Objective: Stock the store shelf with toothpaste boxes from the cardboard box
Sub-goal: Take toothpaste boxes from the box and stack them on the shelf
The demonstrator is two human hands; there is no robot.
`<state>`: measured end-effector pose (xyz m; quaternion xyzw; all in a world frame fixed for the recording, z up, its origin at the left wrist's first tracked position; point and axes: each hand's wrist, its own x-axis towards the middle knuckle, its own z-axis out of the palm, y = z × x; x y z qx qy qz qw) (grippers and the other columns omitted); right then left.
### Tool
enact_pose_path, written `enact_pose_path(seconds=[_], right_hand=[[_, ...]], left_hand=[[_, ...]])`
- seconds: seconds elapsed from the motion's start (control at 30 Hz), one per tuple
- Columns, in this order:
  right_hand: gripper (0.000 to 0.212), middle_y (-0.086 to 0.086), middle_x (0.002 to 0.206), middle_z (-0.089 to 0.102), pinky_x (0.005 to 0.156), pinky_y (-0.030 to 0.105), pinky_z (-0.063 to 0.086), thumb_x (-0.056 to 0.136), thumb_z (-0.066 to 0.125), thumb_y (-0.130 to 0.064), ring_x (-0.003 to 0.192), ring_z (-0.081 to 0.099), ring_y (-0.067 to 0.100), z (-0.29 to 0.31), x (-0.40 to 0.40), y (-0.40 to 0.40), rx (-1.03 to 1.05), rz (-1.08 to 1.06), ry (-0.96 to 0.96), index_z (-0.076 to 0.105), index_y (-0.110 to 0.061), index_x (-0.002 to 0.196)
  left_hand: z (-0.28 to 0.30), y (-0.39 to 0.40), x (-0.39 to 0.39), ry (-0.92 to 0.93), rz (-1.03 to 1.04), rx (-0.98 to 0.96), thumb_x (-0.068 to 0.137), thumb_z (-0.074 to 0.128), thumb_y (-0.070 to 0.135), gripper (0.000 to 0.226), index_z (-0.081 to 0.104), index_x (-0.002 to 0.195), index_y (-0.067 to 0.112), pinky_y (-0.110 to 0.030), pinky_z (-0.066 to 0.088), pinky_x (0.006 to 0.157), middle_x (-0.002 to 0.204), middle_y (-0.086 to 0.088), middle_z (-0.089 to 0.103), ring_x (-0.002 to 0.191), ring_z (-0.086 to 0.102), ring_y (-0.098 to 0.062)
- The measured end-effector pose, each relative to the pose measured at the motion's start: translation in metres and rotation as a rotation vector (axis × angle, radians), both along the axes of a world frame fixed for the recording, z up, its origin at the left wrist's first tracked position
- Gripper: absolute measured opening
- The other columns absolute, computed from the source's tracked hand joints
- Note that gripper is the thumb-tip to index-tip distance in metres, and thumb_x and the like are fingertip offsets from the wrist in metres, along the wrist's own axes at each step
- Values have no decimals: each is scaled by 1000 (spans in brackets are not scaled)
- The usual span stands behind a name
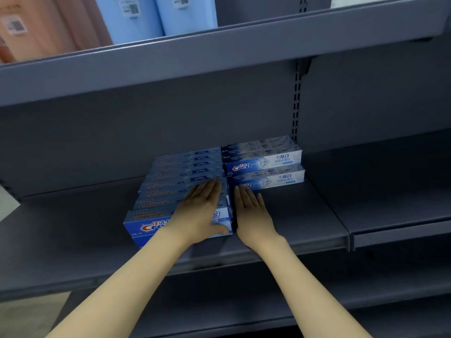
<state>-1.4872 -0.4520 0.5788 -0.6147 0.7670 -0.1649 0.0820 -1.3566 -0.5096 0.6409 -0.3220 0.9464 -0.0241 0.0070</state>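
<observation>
Under the fingers (207, 191) — toothpaste boxes (178, 191)

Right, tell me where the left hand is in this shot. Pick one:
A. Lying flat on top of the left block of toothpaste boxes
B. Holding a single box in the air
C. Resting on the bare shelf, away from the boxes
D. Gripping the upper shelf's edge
A: the left hand lies with straight fingers on top of the left block of toothpaste boxes, while the right hand sits flat against that block's right side.

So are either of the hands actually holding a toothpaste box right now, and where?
Neither grips anything. The left hand lies flat on top of the row of blue cardboard toothpaste boxes; the right hand stands flat-fingered beside the row's right end.
</observation>
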Motion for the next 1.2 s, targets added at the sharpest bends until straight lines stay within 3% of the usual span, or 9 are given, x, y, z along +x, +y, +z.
enact_pose_path(seconds=[0.23, 1.03, 1.2], right_hand=[[81, 7, 159, -12, 117, 30, -8, 97, 47, -23, 147, -9, 20, 3, 5, -13, -71, 12, -93, -13, -5, 148], [79, 6, 158, -13, 116, 34, -12, 99, 40, -33, 146, -11, 19, 3, 18, -18, -1, -32, 21, -15, -6, 148], [78, 7, 159, -10, 116, 36, -12, 99, 41, -31, 147, -10, 20, 5, 18, -14, 57, -92, 41, -14, -6, 148]], left_hand=[[-2, -2, 0, 11, 9, 4, 81, 58, 60, 109, -11, 149, 10, -26, -6, 116, 158, -4, -14, 146, -9, -15], [0, -7, 10, -15, 13, 4, 80, 56, 62, 110, -11, 149, 9, -25, -5, 115, 158, -4, -14, 146, -8, -15], [7, -10, 14, -61, 5, 23, 72, 56, 71, 122, -16, 148, 8, -27, -7, 115, 157, -4, -18, 145, -12, -16]])
